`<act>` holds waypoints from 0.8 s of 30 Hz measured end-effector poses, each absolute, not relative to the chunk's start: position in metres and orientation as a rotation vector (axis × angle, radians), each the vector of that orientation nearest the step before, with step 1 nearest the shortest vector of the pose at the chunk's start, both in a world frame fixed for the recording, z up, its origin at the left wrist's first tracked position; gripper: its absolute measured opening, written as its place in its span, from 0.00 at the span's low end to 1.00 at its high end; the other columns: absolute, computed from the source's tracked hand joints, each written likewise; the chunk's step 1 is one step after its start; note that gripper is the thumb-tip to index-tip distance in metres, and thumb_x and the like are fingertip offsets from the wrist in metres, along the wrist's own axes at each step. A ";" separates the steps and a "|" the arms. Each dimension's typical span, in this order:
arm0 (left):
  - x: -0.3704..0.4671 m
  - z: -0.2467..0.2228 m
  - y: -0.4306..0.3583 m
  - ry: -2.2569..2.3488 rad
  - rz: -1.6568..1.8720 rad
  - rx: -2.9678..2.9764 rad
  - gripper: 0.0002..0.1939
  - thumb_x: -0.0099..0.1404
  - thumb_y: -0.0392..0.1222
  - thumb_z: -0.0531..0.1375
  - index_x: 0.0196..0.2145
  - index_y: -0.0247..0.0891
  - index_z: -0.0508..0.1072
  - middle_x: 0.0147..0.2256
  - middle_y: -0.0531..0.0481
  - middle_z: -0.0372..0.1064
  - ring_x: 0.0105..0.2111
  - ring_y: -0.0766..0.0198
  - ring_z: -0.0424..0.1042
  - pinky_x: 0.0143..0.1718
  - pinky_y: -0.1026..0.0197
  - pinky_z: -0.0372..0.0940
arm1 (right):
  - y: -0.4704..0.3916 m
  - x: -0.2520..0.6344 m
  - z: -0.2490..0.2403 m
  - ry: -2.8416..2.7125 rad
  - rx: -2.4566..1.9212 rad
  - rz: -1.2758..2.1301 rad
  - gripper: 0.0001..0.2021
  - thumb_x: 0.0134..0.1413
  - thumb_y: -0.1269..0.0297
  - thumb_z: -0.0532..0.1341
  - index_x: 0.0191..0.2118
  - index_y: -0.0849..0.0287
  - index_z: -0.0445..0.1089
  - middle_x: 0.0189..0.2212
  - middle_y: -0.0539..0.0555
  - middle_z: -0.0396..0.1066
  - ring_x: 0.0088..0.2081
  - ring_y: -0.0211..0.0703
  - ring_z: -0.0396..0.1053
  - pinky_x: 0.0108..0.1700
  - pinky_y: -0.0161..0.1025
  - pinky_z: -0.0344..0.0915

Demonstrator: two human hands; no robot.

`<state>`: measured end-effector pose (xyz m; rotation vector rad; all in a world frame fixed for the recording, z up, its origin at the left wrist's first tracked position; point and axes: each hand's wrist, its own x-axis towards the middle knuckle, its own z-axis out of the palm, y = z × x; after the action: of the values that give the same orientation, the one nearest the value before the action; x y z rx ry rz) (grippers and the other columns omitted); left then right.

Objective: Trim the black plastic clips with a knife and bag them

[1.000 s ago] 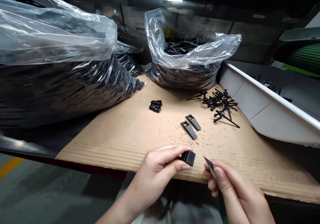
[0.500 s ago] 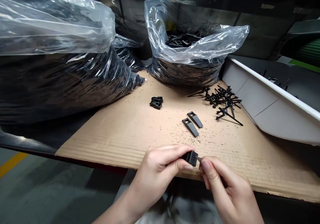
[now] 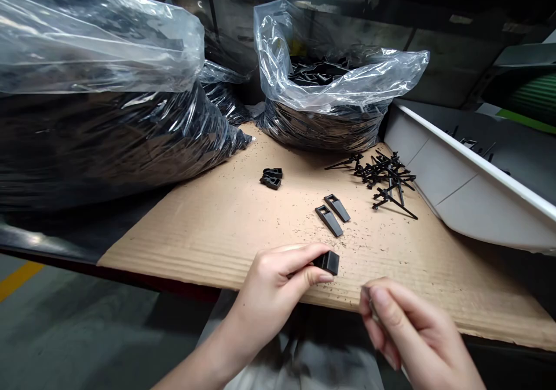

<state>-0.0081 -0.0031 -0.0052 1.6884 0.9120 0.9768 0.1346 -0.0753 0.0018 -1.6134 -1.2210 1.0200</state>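
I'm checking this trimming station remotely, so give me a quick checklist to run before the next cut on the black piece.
1. Left hand grips black plastic piece: ok.
2. Blade in right hand: cannot tell, blurred.
3. Blade apart from piece: ok.
4. Piece's end juts clear of the fingers: ok.
5. Two wedge pieces on the cardboard lie clear of the hands: ok.
6. Cardboard free of shavings: not ok.
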 end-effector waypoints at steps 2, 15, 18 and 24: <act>-0.008 -0.004 -0.003 0.847 0.959 1.713 0.10 0.55 0.31 0.60 0.35 0.39 0.76 0.35 0.52 0.72 0.37 0.64 0.69 0.39 0.69 0.62 | -0.070 0.135 0.004 -1.205 -1.610 0.878 0.15 0.52 0.53 0.52 0.24 0.58 0.63 0.17 0.46 0.59 0.19 0.32 0.56 0.20 0.29 0.54; -0.008 -0.003 -0.007 0.758 0.830 1.254 0.07 0.61 0.39 0.56 0.39 0.39 0.65 0.29 0.52 0.68 0.27 0.68 0.69 0.29 0.68 0.63 | -0.069 0.145 -0.019 -1.648 -1.451 0.045 0.07 0.51 0.72 0.56 0.37 0.57 0.68 0.31 0.53 0.73 0.31 0.39 0.71 0.33 0.32 0.66; -0.005 -0.005 -0.007 0.852 0.882 1.319 0.15 0.58 0.33 0.58 0.44 0.41 0.66 0.32 0.52 0.70 0.34 0.65 0.70 0.35 0.67 0.64 | -0.070 0.140 -0.024 -1.669 -1.389 -0.045 0.11 0.49 0.75 0.57 0.40 0.58 0.67 0.32 0.53 0.72 0.32 0.39 0.70 0.36 0.35 0.65; -0.007 -0.001 -0.005 0.954 0.917 1.530 0.07 0.55 0.31 0.60 0.33 0.38 0.75 0.33 0.53 0.73 0.35 0.63 0.70 0.39 0.67 0.63 | -0.064 0.137 -0.023 -1.733 -1.382 -0.098 0.11 0.48 0.76 0.58 0.40 0.59 0.68 0.30 0.54 0.71 0.31 0.40 0.69 0.34 0.36 0.63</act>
<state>-0.0070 -0.0048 -0.0012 1.5299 0.9543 0.9174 0.1365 -0.0638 -0.0232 -1.3819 -1.7329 -0.0978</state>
